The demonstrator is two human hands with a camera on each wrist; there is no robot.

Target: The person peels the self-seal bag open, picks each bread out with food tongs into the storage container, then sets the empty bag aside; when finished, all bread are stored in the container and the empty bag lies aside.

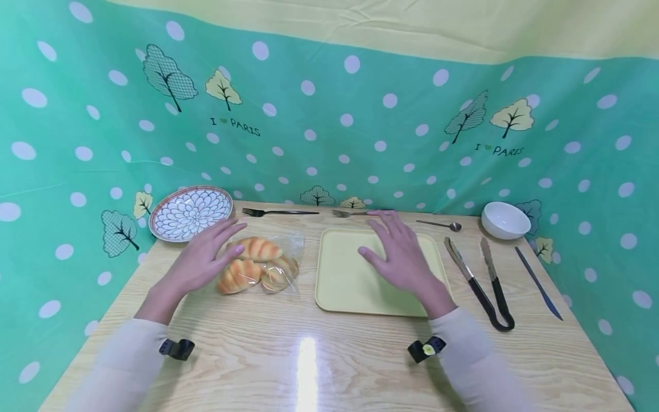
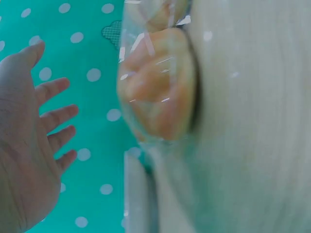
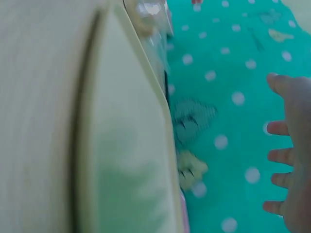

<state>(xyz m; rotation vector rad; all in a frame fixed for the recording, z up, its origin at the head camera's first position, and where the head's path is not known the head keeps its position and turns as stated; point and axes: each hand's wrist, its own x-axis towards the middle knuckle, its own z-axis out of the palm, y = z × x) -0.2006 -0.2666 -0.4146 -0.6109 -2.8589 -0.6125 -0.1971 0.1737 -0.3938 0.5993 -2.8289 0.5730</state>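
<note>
In the head view my left hand (image 1: 203,260) hovers just left of a clear plastic bag (image 1: 293,246) that holds three bread rolls (image 1: 239,276). Its fingers are spread and it grips nothing. The left wrist view shows the same hand (image 2: 31,131) apart from the bagged bread (image 2: 163,87). Over the pale yellow tray (image 1: 342,286) my right hand (image 1: 399,254) is held with fingers extended and nothing in its grasp. In the right wrist view that hand (image 3: 296,155) stands well off the tray's surface (image 3: 126,145).
A patterned plate (image 1: 190,213) stands at the back left. Along the back lie a black fork (image 1: 280,213), another fork (image 1: 345,214) and a small spoon (image 1: 453,226). To the right are a white bowl (image 1: 505,222), black-handled tongs (image 1: 484,294) and a dark knife (image 1: 538,283). A dotted curtain (image 1: 329,131) encloses the table.
</note>
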